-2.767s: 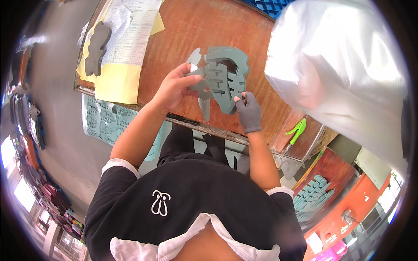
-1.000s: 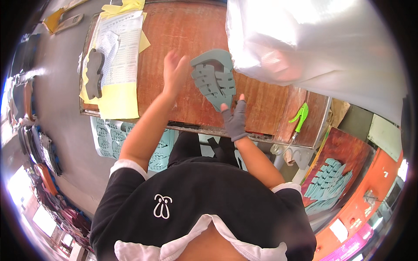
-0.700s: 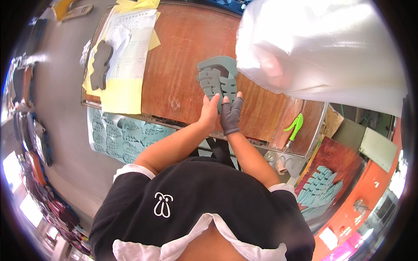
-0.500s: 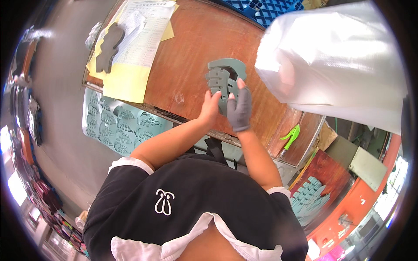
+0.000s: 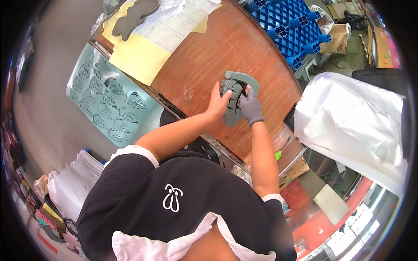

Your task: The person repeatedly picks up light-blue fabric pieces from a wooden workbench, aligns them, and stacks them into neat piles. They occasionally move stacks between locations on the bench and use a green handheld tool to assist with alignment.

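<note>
Over the reddish-brown wooden table I hold grey-green foam cut-outs with rows of short slots and a curved band at the far end. They seem to be stacked, but I cannot tell how many there are. My bare left hand grips their left side, thumb on top. On the right edge, near the curved band, my right hand closes in a grey glove that leaves the fingertips bare. The fingers beneath the foam are hidden.
Papers and a dark foam piece lie at the table's far left. A pale green punched sheet hangs past its left edge. Blue plastic pallets stand at the far right, near a white plastic-wrapped bundle.
The whole view has swung, bringing the blue pallets and the punched sheet further into sight. Both hands keep hold of the foam cut-outs; my left hand has shifted up along their left side.
</note>
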The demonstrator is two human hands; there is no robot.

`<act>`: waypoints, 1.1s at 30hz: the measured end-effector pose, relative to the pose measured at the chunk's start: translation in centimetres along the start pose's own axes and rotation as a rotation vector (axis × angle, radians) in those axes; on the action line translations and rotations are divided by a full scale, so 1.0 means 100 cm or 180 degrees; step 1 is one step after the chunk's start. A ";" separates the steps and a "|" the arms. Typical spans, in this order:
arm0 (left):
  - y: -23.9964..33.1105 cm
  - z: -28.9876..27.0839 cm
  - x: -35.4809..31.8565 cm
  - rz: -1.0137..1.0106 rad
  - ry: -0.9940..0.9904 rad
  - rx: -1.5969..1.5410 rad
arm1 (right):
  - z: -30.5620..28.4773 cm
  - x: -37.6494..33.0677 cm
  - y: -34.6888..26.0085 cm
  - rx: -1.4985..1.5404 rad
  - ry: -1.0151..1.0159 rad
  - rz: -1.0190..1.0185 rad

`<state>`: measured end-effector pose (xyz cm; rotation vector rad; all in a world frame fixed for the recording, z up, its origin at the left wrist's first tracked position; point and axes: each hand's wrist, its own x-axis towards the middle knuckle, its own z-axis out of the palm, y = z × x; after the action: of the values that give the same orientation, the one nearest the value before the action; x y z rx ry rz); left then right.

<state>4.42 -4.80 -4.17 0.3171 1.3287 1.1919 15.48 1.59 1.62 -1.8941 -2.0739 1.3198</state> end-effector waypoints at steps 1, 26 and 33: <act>0.001 -0.001 0.003 -0.0013 -0.0066 -0.0185 | 0.001 0.004 -0.004 0.0038 -0.0164 0.0264; -0.019 0.020 -0.068 -0.1349 -0.0062 -0.0090 | 0.058 -0.095 0.050 0.1884 -0.0219 0.0859; 0.005 -0.015 -0.045 -0.1440 -0.0174 0.0508 | 0.026 -0.028 0.085 0.2293 0.1158 0.0916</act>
<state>3.78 -8.80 -1.64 0.1484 1.3605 0.6968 21.56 -3.08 -3.71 -1.9127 -0.9894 1.3750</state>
